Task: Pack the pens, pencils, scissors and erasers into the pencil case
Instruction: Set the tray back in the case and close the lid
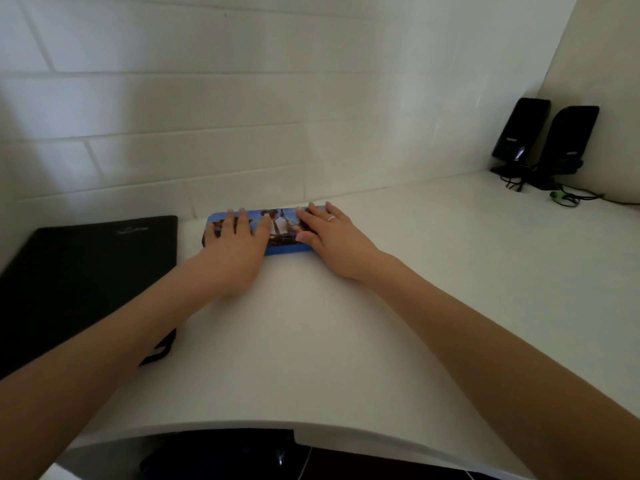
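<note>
A blue pencil case with a printed picture on its lid lies closed on the white desk, close to the tiled wall. My left hand rests flat on its left half with straight, spread fingers. My right hand lies flat on its right end, fingers straight, a ring on one finger. No pens, pencils, scissors or erasers show anywhere on the desk.
A black flat pad lies at the left of the white desk. Two black speakers with cables stand in the back right corner. The desk's front edge curves near the bottom.
</note>
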